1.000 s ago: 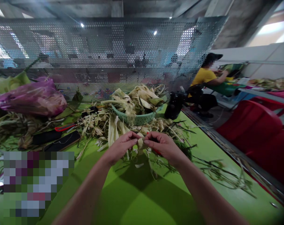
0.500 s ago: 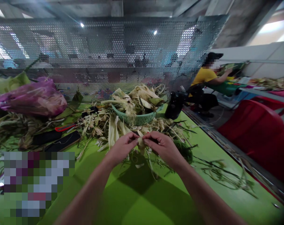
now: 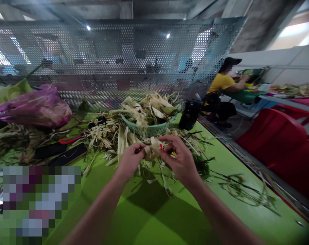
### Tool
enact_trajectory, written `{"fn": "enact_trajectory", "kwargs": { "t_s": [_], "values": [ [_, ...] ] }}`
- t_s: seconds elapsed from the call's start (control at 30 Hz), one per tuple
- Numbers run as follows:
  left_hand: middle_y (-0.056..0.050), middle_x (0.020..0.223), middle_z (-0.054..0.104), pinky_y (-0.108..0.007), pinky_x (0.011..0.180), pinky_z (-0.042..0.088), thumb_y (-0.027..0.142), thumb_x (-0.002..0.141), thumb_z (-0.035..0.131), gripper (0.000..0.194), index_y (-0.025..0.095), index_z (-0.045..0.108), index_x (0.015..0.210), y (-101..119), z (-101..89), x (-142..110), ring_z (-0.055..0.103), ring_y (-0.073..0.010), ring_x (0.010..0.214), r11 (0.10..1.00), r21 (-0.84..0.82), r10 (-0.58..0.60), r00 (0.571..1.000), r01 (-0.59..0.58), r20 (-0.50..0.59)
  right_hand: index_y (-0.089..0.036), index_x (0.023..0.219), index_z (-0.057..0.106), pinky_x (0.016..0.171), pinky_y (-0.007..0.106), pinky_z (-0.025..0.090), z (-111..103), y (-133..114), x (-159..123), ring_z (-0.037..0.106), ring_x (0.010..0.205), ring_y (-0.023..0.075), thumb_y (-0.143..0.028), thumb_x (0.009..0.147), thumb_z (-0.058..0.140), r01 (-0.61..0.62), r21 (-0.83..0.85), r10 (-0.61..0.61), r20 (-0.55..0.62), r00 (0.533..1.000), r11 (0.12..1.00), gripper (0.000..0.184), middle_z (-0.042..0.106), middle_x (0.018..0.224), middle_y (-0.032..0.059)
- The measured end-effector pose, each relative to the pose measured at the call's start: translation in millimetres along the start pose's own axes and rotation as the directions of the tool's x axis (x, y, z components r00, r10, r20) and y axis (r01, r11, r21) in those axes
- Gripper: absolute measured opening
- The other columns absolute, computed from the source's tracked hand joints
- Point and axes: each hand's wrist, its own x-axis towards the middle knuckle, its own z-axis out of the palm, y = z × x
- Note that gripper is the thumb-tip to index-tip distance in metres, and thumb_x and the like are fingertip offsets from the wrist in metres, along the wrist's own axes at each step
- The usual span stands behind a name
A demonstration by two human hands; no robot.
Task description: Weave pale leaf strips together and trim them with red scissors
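the left hand [image 3: 129,161] has its grip pinching the near-left edge of a pale husk piece [image 3: 151,153], while the right hand [image 3: 182,160] pinches its other side, a small red spot showing there. the piece is held above the green bench [image 3: 154,224], in front of a green basket [image 3: 154,130] heaped with dry husks [image 3: 158,101]. a dark green bundle [image 3: 202,167] lies just beside the right hand.

Red chair [image 3: 274,134], perforated metal screen [image 3: 105,51]

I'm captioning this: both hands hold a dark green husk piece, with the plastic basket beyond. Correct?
The colour is wrong: in the head view, the husk piece that the left hand and right hand hold before the plastic basket is pale cream.
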Motion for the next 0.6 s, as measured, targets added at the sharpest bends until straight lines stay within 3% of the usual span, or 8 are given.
{"fn": "enact_trajectory", "kwargs": {
  "t_s": [0.07,0.13,0.23,0.33,0.43,0.53,0.6],
  "values": [
    [-0.003,0.081,0.067,-0.027,0.075,0.046,0.035,0.075,0.064,0.024,0.016,0.067,0.090,-2.2,-2.1,1.7,0.059,-0.0138,0.075,0.990,-0.134,-0.060,0.996,0.050,-0.065,-0.025,0.100,0.054,0.052,0.026,0.038,-2.6,-2.3,0.6,0.047,0.059,0.0133,-0.030,0.080,0.062,-0.074,0.073,0.080,-0.084,0.993,0.995,0.022,0.055,0.077,0.0010],
    [-0.002,0.082,0.068,-0.027,0.075,0.047,0.036,0.073,0.067,0.028,0.017,0.067,0.093,-3.7,-3.0,2.3,0.060,-0.0129,0.074,0.959,-0.268,-0.120,0.988,0.090,-0.100,-0.024,0.092,0.053,0.047,0.024,0.033,-2.8,-2.7,1.3,0.043,0.054,0.0122,-0.033,0.080,0.062,-0.179,0.165,0.192,-0.068,0.979,0.970,0.019,0.049,0.067,-0.0020],
    [-0.002,0.082,0.068,-0.028,0.073,0.049,0.037,0.071,0.070,0.031,0.018,0.065,0.095,-4.5,-1.1,1.4,0.062,-0.0128,0.073,0.906,-0.404,-0.176,0.980,0.123,-0.095,-0.022,0.090,0.053,0.046,0.024,0.034,3.2,-0.4,1.4,0.044,0.051,0.0091,-0.034,0.077,0.065,-0.341,0.315,0.321,0.115,0.940,0.885,0.021,0.054,0.074,-0.0011],
    [-0.002,0.085,0.068,-0.027,0.076,0.049,0.035,0.069,0.072,0.029,0.018,0.066,0.092,-4.3,4.0,-0.4,0.062,-0.0128,0.077,0.888,-0.448,-0.166,0.980,0.100,-0.111,-0.021,0.101,0.052,0.051,0.025,0.042,12.5,3.3,-0.1,0.050,0.054,0.0077,-0.033,0.076,0.066,-0.455,0.470,0.350,0.298,0.888,0.756,0.031,0.059,0.094,0.0025],
    [-0.002,0.085,0.068,-0.027,0.077,0.048,0.034,0.069,0.071,0.027,0.018,0.066,0.091,-4.8,8.6,-1.9,0.061,-0.0129,0.079,0.899,-0.428,-0.159,0.981,0.096,-0.112,-0.021,0.107,0.053,0.064,0.029,0.048,18.2,7.0,-1.1,0.059,0.068,0.0121,-0.033,0.074,0.069,-0.488,0.542,0.352,0.341,0.872,0.684,0.039,0.061,0.100,0.0053],
    [-0.003,0.090,0.066,-0.028,0.080,0.046,0.033,0.073,0.067,0.023,0.018,0.068,0.090,-5.4,8.7,-2.1,0.059,-0.0147,0.084,0.955,-0.292,-0.091,0.990,0.057,-0.104,-0.020,0.103,0.055,0.071,0.031,0.051,18.5,9.5,0.1,0.059,0.080,0.0160,-0.031,0.070,0.073,-0.438,0.546,0.360,0.251,0.899,0.714,0.039,0.062,0.098,0.0061],
    [-0.004,0.093,0.063,-0.029,0.084,0.044,0.030,0.076,0.064,0.017,0.018,0.069,0.087,-4.6,5.7,-1.5,0.057,-0.0161,0.089,0.994,-0.107,0.015,0.994,-0.027,-0.111,-0.021,0.101,0.057,0.070,0.030,0.051,17.2,10.1,1.4,0.058,0.082,0.0166,-0.030,0.070,0.072,-0.400,0.524,0.350,0.197,0.916,0.752,0.036,0.062,0.097,0.0057]
  ]
}}
